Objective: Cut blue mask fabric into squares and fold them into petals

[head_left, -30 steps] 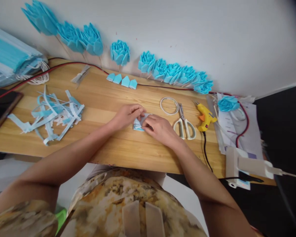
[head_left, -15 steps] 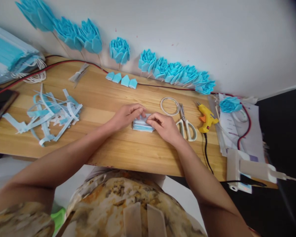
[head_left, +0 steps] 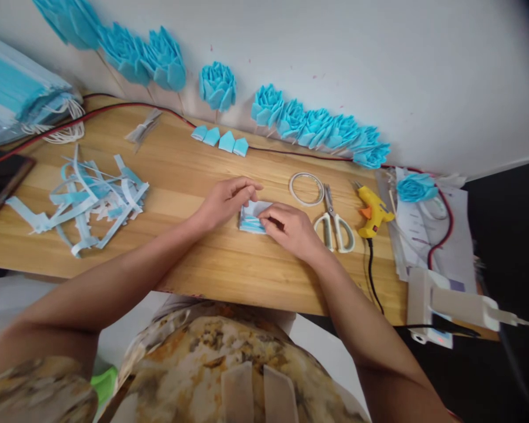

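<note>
A small stack of cut blue and white mask-fabric pieces [head_left: 250,223] lies on the wooden table before me. My right hand [head_left: 291,230] is at its right side, thumb and forefinger pinched on the edge of the top piece. My left hand [head_left: 227,201] hovers at the stack's upper left, fingers loosely bent and apart, gripping nothing that I can see. Right of my hands are a roll of thin tape [head_left: 307,188] and white-handled scissors [head_left: 334,226]. Farther back, several folded blue petals [head_left: 226,141] sit in a row.
Blue fabric flowers [head_left: 218,87] on sticks lean along the wall. Fabric scraps [head_left: 99,200] and a pack of masks [head_left: 20,88] are at the left. A yellow glue gun [head_left: 372,211], papers [head_left: 449,229] and a power strip [head_left: 423,305] lie right. A red-black cable [head_left: 127,106] crosses the back.
My left hand has lifted slightly off the stack's upper edge. My right fingers have moved a little left over the stack, and more blue shows on its front. The view has shifted slightly.
</note>
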`<state>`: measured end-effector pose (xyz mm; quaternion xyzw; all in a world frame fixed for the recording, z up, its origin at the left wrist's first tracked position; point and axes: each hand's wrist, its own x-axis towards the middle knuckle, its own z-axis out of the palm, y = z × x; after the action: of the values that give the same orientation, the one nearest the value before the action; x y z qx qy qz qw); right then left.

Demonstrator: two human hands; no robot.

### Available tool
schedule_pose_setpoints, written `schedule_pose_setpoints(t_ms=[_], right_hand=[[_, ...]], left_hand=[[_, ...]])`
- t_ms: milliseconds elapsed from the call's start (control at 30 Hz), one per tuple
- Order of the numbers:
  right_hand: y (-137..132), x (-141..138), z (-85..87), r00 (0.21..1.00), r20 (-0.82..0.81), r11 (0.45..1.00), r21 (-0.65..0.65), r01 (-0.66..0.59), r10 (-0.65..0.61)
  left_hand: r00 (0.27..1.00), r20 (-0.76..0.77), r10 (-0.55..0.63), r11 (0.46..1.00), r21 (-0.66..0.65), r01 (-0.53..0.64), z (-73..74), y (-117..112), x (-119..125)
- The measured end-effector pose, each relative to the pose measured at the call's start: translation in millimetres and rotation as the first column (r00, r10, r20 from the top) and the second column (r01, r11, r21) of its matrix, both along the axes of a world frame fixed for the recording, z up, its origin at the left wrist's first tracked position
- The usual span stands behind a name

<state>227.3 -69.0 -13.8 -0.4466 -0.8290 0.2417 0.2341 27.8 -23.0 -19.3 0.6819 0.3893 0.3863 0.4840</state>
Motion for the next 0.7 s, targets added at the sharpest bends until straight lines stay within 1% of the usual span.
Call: schedule_pose_setpoints(t_ms=[167, 333, 400, 600, 700], right_hand=[[0, 1, 3.6, 1.0, -0.015, 0.999, -0.032, 0.004, -0.005], [-1, 2, 10.0, 0.993, -0.061, 0.99, -0.113, 0.089, -0.097], [-1, 3, 11.1, 0.99, -0.077, 0.985, -0.14, 0.104, -0.115], [0, 4, 9.6, 0.985, -0.104, 0.977, -0.174, 0.119, -0.139], [0, 4, 8.3, 0.984, -0.106, 0.974, -0.189, 0.122, -0.143]], left_hand=[[1.0, -0.008, -0.022, 1.0, -0.014, 0.022, -1.8, 0, -1], [0.997, -0.043, -0.057, 0.998, 0.036, 0.058, 0.8, 0, -2], [0.995, -0.066, -0.077, 0.996, 0.041, 0.079, 2.2, -1, -2], [0.991, -0.06, -0.123, 0.992, -0.048, 0.121, 2.2, -3, -1], [0.988, -0.062, -0.14, 0.989, -0.048, 0.137, 1.0, -3, -2]])
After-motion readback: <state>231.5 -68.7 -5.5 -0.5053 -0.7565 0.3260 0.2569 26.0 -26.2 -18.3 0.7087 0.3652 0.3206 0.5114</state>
